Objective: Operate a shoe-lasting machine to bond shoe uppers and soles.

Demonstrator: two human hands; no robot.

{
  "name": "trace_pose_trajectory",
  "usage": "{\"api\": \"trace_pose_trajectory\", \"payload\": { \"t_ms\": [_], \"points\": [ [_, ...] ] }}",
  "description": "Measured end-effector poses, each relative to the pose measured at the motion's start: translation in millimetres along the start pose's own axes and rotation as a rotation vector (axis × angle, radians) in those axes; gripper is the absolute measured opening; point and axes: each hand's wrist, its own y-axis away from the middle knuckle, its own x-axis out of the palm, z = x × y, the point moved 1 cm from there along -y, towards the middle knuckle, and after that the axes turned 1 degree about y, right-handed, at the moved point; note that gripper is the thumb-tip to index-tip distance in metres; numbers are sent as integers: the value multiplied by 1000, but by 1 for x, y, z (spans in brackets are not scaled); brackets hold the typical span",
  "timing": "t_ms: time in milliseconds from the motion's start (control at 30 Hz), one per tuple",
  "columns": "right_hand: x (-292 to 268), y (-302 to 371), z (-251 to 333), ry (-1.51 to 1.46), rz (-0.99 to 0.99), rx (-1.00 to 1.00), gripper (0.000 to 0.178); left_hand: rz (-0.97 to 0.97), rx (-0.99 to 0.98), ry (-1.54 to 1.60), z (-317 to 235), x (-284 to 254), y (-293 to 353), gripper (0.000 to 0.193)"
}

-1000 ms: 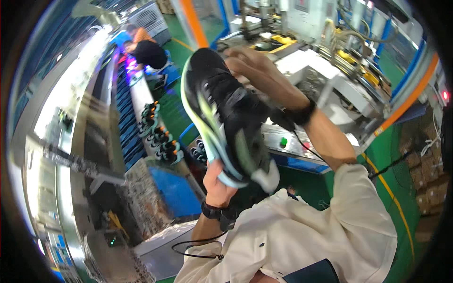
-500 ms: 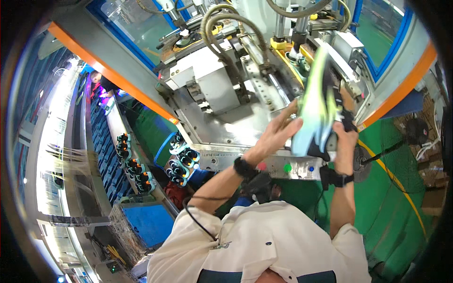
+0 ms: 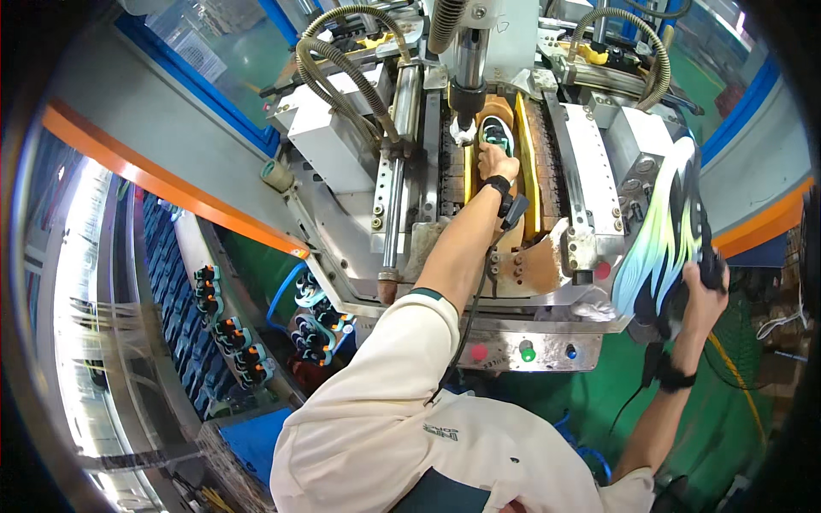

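My left hand [image 3: 499,164] reaches into the machine between two yellow pads, its fingers curled on the near end of a black, white and teal shoe [image 3: 496,133]. That shoe sits beside the machine's upright press rod [image 3: 470,73]. To the right, my right hand [image 3: 706,295] is closed around the dark end of a shoe upper [image 3: 658,239] coloured light blue, yellow-green and black. The upper hangs upright past the machine's front right corner, and part of my right fingers is hidden behind it.
A front panel with red, green [image 3: 528,351] and blue buttons runs along the machine's near edge. Yellow pads [image 3: 528,171] flank my left hand. Ribbed hoses [image 3: 342,64] arch above. Several dark shoes [image 3: 231,333] stand by the conveyor [image 3: 167,282] at left. An orange-edged frame [image 3: 171,184] borders the machine.
My left hand has left the shoe upper and moved forward into the machine, onto the other shoe. My right hand has carried the upper to the right. The view has shifted.
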Motion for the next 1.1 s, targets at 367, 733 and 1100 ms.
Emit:
{"api": "trace_pose_trajectory", "payload": {
  "t_ms": [367, 733, 1100],
  "points": [
    [308, -90, 98, 705, 707, -167, 58, 688, -110, 1044, 97, -251, 175, 26],
    [458, 45, 18, 797, 488, -321, 48, -130, -205, 930, 214, -428, 334, 42],
    [388, -58, 149, 366, 711, -590, 39, -462, -135, 816, 290, -402, 407, 43]
  ]
}}
